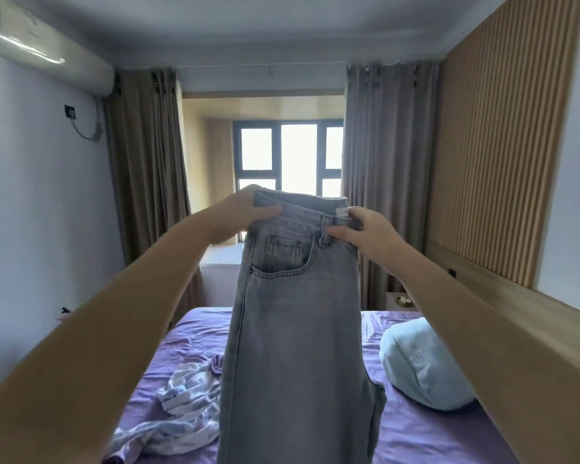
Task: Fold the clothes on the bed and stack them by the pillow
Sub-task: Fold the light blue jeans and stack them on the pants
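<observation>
Grey jeans (292, 329) are held up at arm's length above the bed (426, 437), folded lengthwise, legs hanging straight down past the bottom edge of view. Denim is faded, washed grey, with visible stitched seams, a curved front pocket and a small coin pocket just below the waistband. Left hand (245, 209) grips the waistband's left end: thumb laid across the front, fingers curled behind the fabric. Right hand (365, 232) pinches the right end at a belt loop, thumb in front, fingers wrapped over the top edge. A small white label sits just above the right fingers; its print is too small to be read. Below the hands, a crumpled white and purple patterned garment (181, 396) lies on the wrinkled purple sheet, left of the hanging legs. A pale blue pillow (422, 363), soft and rounded, lies right of the legs, under the right forearm. Ribbed wood panelling (496, 145) is seen beyond the right hand.
</observation>
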Tool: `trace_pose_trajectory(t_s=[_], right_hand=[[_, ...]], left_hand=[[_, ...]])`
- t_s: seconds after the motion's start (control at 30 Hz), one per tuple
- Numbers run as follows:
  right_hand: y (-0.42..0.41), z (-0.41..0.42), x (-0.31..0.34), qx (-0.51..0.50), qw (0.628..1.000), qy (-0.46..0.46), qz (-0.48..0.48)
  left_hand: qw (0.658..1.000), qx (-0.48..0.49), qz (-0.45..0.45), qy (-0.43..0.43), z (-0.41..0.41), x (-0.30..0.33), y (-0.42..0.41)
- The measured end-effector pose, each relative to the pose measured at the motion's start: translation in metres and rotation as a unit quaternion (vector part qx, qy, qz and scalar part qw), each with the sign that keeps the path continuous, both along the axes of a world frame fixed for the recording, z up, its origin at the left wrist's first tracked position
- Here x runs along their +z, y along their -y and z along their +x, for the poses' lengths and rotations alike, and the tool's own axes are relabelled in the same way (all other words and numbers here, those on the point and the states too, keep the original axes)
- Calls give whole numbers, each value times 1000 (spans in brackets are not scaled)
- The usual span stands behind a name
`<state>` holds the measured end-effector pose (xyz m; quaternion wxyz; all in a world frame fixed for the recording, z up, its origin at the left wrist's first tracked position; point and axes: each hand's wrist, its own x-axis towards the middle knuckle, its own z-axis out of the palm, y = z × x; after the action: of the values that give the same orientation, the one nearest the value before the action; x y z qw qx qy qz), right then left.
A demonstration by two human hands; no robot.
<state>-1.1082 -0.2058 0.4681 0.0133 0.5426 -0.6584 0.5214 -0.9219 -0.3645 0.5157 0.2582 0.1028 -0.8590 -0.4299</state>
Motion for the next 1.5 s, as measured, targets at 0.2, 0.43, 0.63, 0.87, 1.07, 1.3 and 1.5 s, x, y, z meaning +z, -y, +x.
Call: trace_pose_trajectory(t_s=[0.2,0.43,0.63,0.87,1.07,1.3,1.5], right_hand=[[26,-29,12,-114,974,-167,98],[53,-65,-14,-167,977,-108,76],[38,-80,19,-220,951,-203,-78],[5,-67,13,-225,923,-266,-160],[-22,-46,-76,-164,960,-214,-72],[-59,-5,-210,-94,993,-52,49],[-96,22,-304,10,977,41,210]], left_hand=[[972,101,-174,124,-17,20,23],[955,261,-139,-34,-97,-42,41],[931,262,-82,-240,-125,-17,21],[920,219,-75,-316,-98,-22,-16],[962,204,-80,-162,-59,-100,-24],[983,169,-21,72,-12,-215,-41],[966,79,89,231,34,-297,-74]])
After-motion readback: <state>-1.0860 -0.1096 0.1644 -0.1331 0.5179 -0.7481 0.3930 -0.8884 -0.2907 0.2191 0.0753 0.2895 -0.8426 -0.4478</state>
